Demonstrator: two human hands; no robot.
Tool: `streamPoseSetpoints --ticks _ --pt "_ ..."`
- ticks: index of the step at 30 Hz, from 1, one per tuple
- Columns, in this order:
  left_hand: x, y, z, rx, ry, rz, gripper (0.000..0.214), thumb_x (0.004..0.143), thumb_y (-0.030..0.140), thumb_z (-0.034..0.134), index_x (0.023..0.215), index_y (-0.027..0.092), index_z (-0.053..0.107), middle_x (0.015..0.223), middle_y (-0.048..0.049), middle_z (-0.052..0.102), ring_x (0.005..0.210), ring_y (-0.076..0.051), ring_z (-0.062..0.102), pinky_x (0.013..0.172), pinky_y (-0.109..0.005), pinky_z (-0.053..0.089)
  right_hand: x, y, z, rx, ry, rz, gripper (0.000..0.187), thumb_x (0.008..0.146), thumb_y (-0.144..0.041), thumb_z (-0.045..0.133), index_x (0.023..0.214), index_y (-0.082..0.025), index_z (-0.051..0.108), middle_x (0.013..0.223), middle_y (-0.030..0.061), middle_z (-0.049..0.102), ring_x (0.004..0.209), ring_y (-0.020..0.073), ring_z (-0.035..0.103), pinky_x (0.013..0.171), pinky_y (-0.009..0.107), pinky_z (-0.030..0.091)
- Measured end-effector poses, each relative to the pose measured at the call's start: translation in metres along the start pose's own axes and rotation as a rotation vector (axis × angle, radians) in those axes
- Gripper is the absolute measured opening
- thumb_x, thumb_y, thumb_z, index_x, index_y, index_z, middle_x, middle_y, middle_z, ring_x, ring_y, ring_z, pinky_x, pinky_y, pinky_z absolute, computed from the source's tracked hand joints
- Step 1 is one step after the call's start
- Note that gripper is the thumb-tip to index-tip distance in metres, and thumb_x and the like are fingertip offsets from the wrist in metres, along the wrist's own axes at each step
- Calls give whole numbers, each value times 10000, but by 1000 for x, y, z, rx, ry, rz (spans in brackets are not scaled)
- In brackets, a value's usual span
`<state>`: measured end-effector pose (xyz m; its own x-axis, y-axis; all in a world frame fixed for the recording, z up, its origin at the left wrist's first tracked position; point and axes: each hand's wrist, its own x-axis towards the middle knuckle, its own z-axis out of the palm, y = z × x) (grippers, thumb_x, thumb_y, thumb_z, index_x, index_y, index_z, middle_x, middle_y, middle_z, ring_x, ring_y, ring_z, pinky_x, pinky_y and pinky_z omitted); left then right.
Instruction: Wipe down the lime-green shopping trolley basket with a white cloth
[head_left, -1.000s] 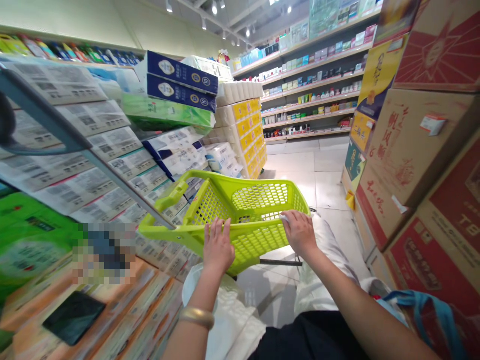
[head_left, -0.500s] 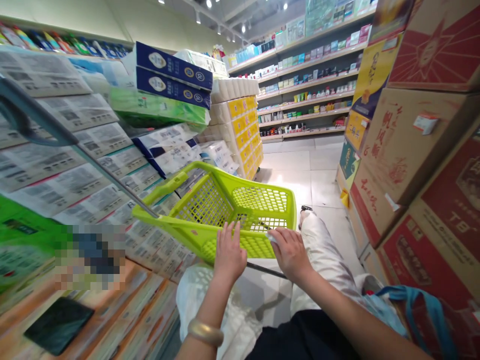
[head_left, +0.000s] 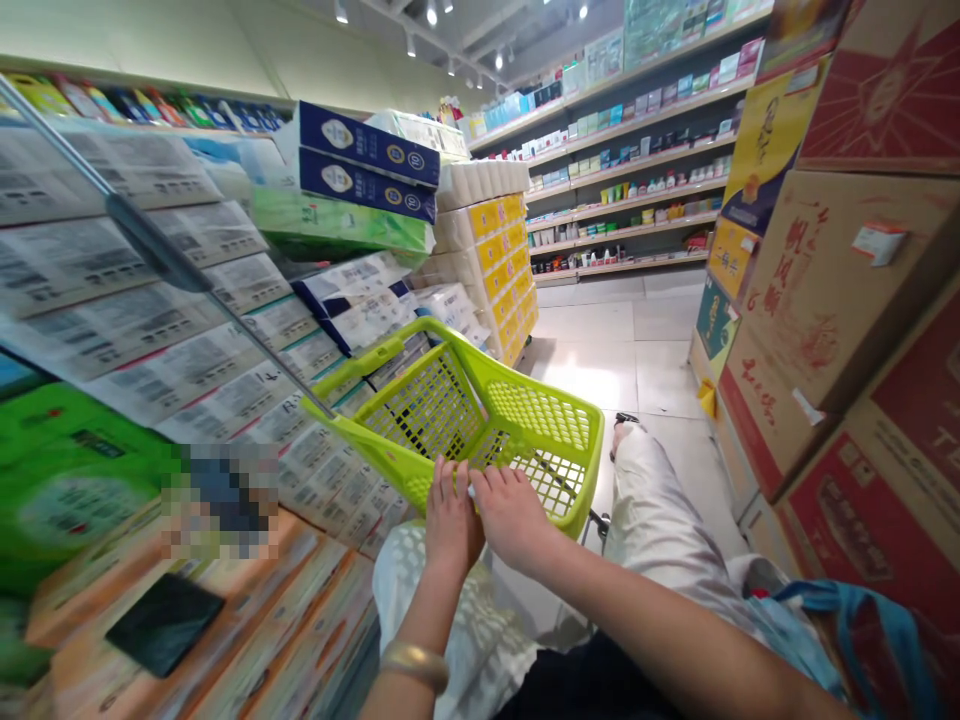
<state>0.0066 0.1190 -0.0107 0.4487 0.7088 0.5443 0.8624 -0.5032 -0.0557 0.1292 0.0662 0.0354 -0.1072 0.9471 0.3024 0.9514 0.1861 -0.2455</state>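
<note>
A lime-green shopping cart basket [head_left: 541, 395] stands in front of my knees, tilted in view, with nothing in its perforated bin. My left hand [head_left: 453, 518] is at the near rim, its fingers bent and close together; what lies under them is hidden. Right beside it is my right hand [head_left: 517, 520], fingers curled over the same rim. A tiny white scrap [head_left: 472, 491], perhaps tissue, shows at the right hand's fingertips where the two hands meet. From the basket's left corner a grey metal handle bar [head_left: 247, 335] slants up to the left.
Stacked paper packs [head_left: 187, 340] rise on the left. A dark flat tablet-like object [head_left: 165, 622] lies on orange boxes [head_left: 262, 610]. Cardboard cartons [head_left: 847, 290] line the right side, near a blue-strapped bag [head_left: 847, 600]. Stocked shelves [head_left: 630, 180] stand behind the tiled floor [head_left: 592, 330].
My right hand has moved left along the rim to meet my left hand. My left fingers, spread before, are now bent and close together. The view has shifted slightly.
</note>
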Motion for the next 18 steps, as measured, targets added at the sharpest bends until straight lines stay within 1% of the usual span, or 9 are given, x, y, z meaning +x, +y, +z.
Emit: streamPoseSetpoints --ticks 4,7,10,13,15,16,18 --pt "-3 -2 -2 -51 -22 1 677 698 44 505 1351 85 332 1355 -204 422 1418 -340 240 1093 -517 366 -31 12 1 -8 -21 47 305 925 -156 419 1209 -153 532 1075 115 612 949 238 562 830 383 416" --pt "-3 2 -2 -82 -2 -11 708 659 39 517 1340 70 327 1351 -208 411 1424 -351 212 1102 -527 356 -47 20 0 -28 -29 89 317 941 -165 399 1237 -158 511 1080 118 615 961 241 566 837 388 418" --pt "-3 4 -1 -91 22 -16 686 661 31 510 1323 77 336 1346 -207 412 1423 -357 218 1092 -539 367 -39 15 -2 -28 -33 88 301 926 -140 411 1202 -145 529 1048 121 621 942 244 576 818 388 428" --pt "-3 2 1 -65 35 -5 573 736 21 461 1297 88 362 1324 -203 442 1411 -341 265 1074 -521 396 -16 3 -3 -13 -32 58 266 894 -108 436 1129 -141 557 1018 119 623 912 238 583 793 380 432" --pt "-4 -1 1 -47 40 5 504 786 22 421 1283 96 377 1312 -201 462 1406 -325 286 1058 -509 416 -6 -3 -3 -3 -24 43 253 892 -103 435 1107 -146 561 1013 115 624 903 234 583 789 378 432" --pt "-4 -1 0 -44 41 7 498 791 23 418 1282 101 380 1310 -200 466 1406 -322 287 1054 -510 420 -5 -3 -2 -1 -18 39 250 894 -104 433 1104 -148 561 1013 113 624 905 234 581 792 379 431" --pt "-5 -1 -1 -53 39 -1 544 753 22 451 1286 99 373 1317 -204 457 1410 -329 273 1061 -523 409 -13 0 0 -3 -2 36 248 896 -107 436 1106 -152 559 1012 110 623 913 235 577 798 380 428"
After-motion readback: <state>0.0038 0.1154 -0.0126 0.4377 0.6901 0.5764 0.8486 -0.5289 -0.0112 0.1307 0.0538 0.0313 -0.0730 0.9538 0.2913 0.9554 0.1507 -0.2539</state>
